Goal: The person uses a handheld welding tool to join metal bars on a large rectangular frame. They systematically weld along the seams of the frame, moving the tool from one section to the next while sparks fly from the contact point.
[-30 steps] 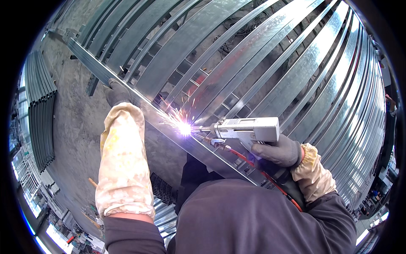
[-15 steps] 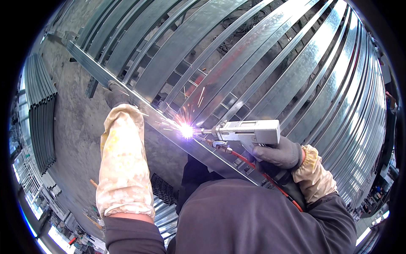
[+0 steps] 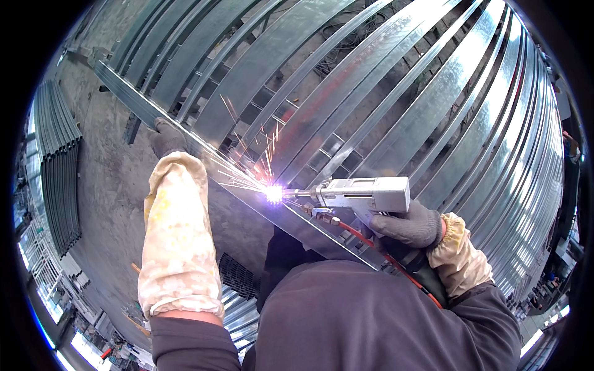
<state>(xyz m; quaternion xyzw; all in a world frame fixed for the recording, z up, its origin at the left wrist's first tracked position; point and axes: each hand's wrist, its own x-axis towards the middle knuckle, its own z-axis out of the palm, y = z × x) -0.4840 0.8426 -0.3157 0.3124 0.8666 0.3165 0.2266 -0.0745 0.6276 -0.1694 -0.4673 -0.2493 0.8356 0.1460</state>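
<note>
Head view: right hand [image 3: 408,226] grips welding gun [image 3: 365,195] sparking; left hand [image 3: 166,137] clasps steel rail [image 3: 124,93].

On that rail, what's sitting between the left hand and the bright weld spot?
In the head view, only bare galvanised rail with sparks flying over it lies between the left hand and the weld spot.
</note>
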